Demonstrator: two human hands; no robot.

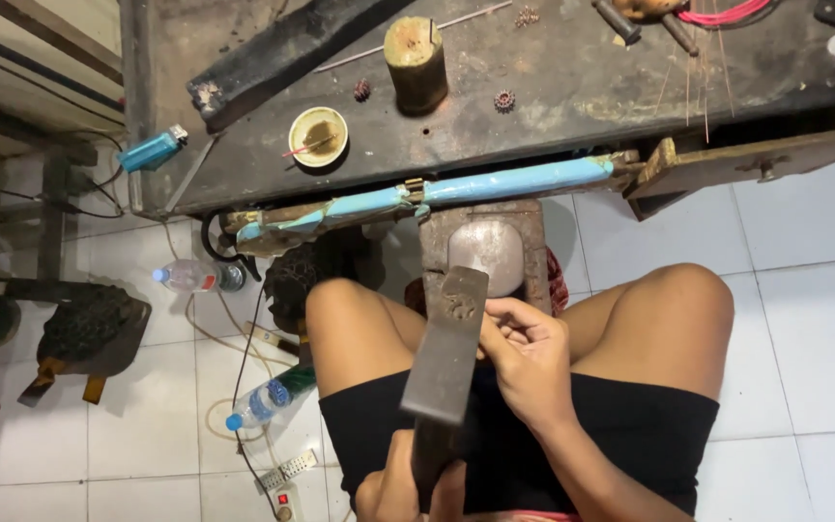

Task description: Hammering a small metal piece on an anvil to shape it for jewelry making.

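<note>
I sit with bare knees apart before a metal anvil (487, 253) with a domed, shiny top, set in a wooden block (533, 242). My left hand (393, 491) grips the handle of a heavy hammer at the bottom of the view. Its long rectangular steel head (446, 353) is raised over my lap, its tip near the anvil's near edge. My right hand (526, 360) is beside the hammer head with its fingers pinched on a small piece, too small to identify, close to the anvil.
Beyond the anvil a dark workbench (553, 97) carries a wooden cylinder (416, 63), a small bowl (318, 136) and pink wire (727, 12). A blue-wrapped bar (495, 184) runs along its edge beside an open drawer (756, 162). Plastic bottles (261, 402), a blue lighter (152, 152) and a power strip (284, 488) lie left.
</note>
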